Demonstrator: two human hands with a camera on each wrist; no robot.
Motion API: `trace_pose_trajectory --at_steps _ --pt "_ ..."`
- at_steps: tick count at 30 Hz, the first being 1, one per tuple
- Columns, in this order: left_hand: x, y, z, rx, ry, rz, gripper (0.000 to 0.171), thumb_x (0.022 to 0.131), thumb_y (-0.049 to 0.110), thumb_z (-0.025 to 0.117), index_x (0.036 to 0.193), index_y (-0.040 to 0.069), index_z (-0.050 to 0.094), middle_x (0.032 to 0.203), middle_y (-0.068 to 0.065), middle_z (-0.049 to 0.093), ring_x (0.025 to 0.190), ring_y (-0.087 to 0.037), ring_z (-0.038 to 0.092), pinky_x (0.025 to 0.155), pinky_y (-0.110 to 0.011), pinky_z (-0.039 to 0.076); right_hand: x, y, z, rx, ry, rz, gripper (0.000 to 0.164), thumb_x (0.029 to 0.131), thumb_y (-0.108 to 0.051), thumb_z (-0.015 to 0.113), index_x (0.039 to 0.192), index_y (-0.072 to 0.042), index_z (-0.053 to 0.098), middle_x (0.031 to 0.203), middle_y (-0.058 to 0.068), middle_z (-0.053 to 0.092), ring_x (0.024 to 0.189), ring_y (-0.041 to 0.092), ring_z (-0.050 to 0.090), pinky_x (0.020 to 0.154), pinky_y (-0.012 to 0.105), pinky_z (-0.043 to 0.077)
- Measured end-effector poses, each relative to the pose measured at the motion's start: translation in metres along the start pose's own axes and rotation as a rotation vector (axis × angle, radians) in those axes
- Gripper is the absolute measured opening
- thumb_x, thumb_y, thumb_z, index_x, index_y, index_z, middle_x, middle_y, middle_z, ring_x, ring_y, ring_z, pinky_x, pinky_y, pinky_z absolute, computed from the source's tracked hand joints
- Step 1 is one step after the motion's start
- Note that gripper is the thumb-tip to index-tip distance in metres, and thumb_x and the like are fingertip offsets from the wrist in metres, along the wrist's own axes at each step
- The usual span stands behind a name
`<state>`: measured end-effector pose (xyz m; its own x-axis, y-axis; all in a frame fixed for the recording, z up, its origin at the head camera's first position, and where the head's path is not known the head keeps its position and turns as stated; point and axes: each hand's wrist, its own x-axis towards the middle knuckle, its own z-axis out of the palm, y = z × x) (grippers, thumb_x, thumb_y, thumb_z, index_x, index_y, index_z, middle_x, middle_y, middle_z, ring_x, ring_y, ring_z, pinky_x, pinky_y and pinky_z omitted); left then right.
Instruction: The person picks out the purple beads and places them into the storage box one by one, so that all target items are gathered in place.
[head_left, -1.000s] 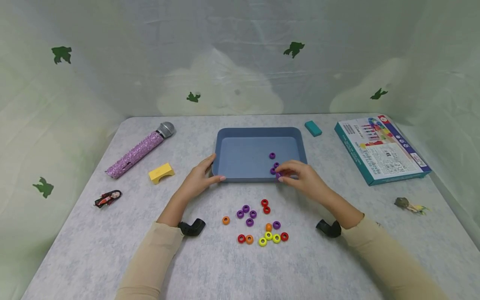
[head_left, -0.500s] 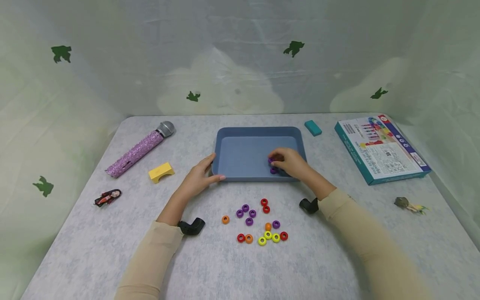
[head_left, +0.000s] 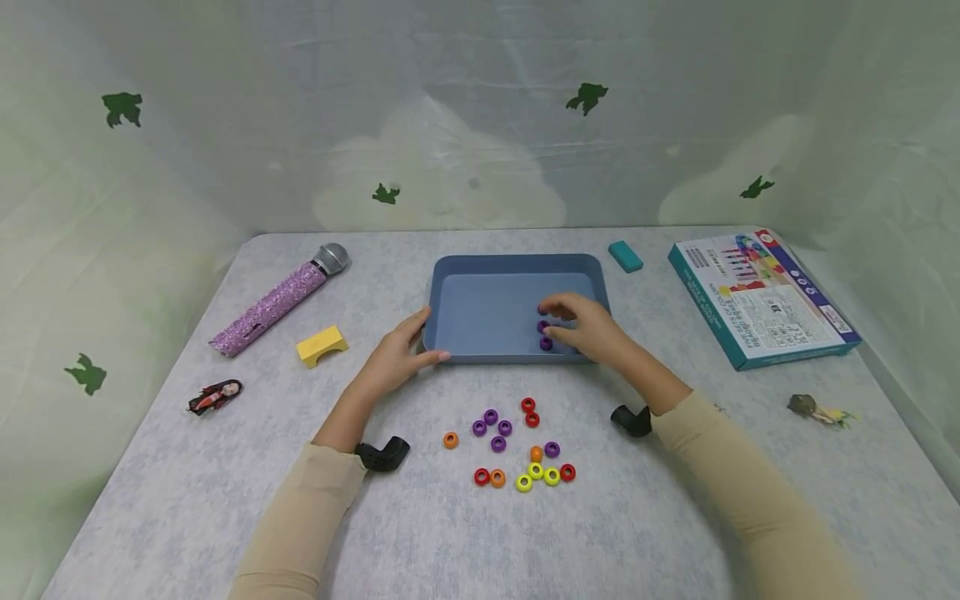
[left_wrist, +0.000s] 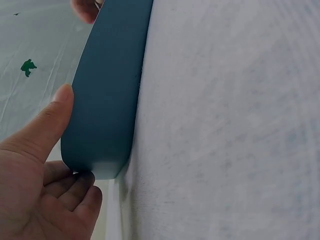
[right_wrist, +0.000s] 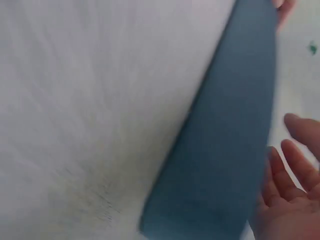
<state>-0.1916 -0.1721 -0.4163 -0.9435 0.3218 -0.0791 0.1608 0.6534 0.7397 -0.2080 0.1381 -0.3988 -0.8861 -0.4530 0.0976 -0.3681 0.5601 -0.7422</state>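
Observation:
The blue-grey tray (head_left: 487, 312) lies flat on the table. My left hand (head_left: 393, 358) grips its near left corner; in the left wrist view the thumb (left_wrist: 57, 110) lies along the tray wall (left_wrist: 107, 95) and curled fingers touch the corner. Inside the tray, at its right side, purple beads (head_left: 545, 343) stand in a short row. Over them is my right hand (head_left: 588, 329), thumb and fingertips parted around the row, with part of it hidden. The right wrist view shows the thumb apart from the fingers, beyond the tray wall (right_wrist: 220, 130).
Loose purple beads (head_left: 498, 444), red beads (head_left: 567, 472), orange beads (head_left: 451, 440) and yellow beads (head_left: 536, 472) lie before the tray. Around it are a glittery microphone (head_left: 277, 300), yellow block (head_left: 322, 344), small doll (head_left: 215, 397), teal block (head_left: 626, 256), boxed set (head_left: 761, 300) and another small figure (head_left: 819, 410).
My right hand moved from the tray's near edge farther in with a purple bead, then its thumb and fingers parted and the bead stands in the row. The left hand stayed put.

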Motion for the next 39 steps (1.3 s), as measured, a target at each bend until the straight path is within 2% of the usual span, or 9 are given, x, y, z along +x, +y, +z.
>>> trace_pose_trajectory --at_steps 5,10,14,18,22,28,33,36,39 --pt "0.000 0.001 -0.001 -0.003 0.002 -0.001 0.088 0.066 0.053 0.057 0.134 0.020 0.012 0.136 0.001 0.012 0.119 -0.019 0.022 0.095 -0.032 0.026 -0.032 -0.018 0.002 0.082 0.049 -0.175 0.038 0.075 -0.024 0.060 0.108 -0.009 0.051 0.104 0.006 0.050 0.094 0.022 0.047 0.079 0.036 0.041" --pt "0.001 0.002 -0.001 -0.006 0.003 0.000 0.089 0.065 0.053 0.057 0.134 0.019 0.013 0.136 0.001 0.012 0.119 -0.018 0.022 0.095 -0.032 0.025 -0.063 -0.027 0.014 0.137 -0.047 -0.255 0.040 0.074 -0.020 0.062 0.110 -0.006 0.048 0.104 0.005 0.050 0.093 0.022 0.047 0.077 0.033 0.043" --pt "0.001 0.002 -0.001 -0.007 0.002 -0.001 0.089 0.065 0.053 0.057 0.134 0.018 0.013 0.136 0.001 0.012 0.119 -0.018 0.022 0.095 -0.031 0.025 -0.082 -0.027 0.024 0.152 -0.184 -0.218 0.041 0.074 -0.022 0.062 0.109 -0.006 0.049 0.103 0.005 0.051 0.089 0.020 0.048 0.075 0.031 0.043" --pt "0.001 0.002 0.000 -0.006 -0.002 0.002 0.089 0.065 0.053 0.056 0.134 0.018 0.013 0.136 0.000 0.012 0.119 -0.018 0.022 0.095 -0.031 0.025 -0.093 -0.022 0.033 0.149 -0.336 -0.115 0.037 0.073 -0.025 0.063 0.106 -0.014 0.052 0.102 -0.003 0.051 0.088 0.013 0.047 0.074 0.026 0.043" --pt "0.000 0.001 0.001 -0.010 0.003 0.003 0.089 0.065 0.053 0.056 0.134 0.018 0.013 0.136 0.000 0.012 0.119 -0.018 0.022 0.095 -0.031 0.025 -0.098 -0.017 0.039 0.107 -0.416 -0.066 0.029 0.073 -0.023 0.063 0.101 -0.022 0.055 0.098 -0.011 0.052 0.084 0.008 0.047 0.072 0.022 0.043" --pt "0.000 -0.001 0.002 -0.017 0.006 0.007 0.088 0.065 0.053 0.057 0.134 0.019 0.013 0.136 0.001 0.012 0.119 -0.018 0.022 0.095 -0.031 0.026 -0.098 -0.015 0.043 0.065 -0.416 -0.107 0.018 0.075 -0.020 0.061 0.092 -0.027 0.058 0.091 -0.015 0.053 0.080 0.006 0.048 0.069 0.020 0.043" --pt "0.000 -0.001 0.002 -0.019 0.004 0.005 0.088 0.065 0.052 0.057 0.134 0.020 0.013 0.136 0.000 0.012 0.119 -0.019 0.022 0.095 -0.032 0.026 -0.097 -0.015 0.043 0.061 -0.383 -0.090 0.017 0.076 -0.021 0.060 0.092 -0.025 0.059 0.090 -0.015 0.053 0.078 0.006 0.048 0.067 0.020 0.044" --pt "0.000 -0.001 0.002 -0.020 0.002 0.006 0.087 0.066 0.052 0.057 0.134 0.019 0.013 0.136 0.000 0.012 0.119 -0.019 0.023 0.095 -0.032 0.026 -0.093 -0.018 0.037 0.092 -0.333 -0.079 0.019 0.076 -0.018 0.061 0.095 -0.021 0.060 0.090 -0.014 0.054 0.078 0.006 0.048 0.066 0.021 0.044" --pt "0.000 -0.002 0.002 -0.022 0.003 0.009 0.087 0.066 0.052 0.057 0.134 0.019 0.013 0.136 0.000 0.012 0.119 -0.019 0.023 0.095 -0.032 0.026 -0.085 -0.021 0.030 0.141 -0.241 -0.115 0.021 0.075 -0.013 0.061 0.096 -0.014 0.060 0.091 -0.010 0.055 0.078 0.008 0.049 0.066 0.024 0.045"
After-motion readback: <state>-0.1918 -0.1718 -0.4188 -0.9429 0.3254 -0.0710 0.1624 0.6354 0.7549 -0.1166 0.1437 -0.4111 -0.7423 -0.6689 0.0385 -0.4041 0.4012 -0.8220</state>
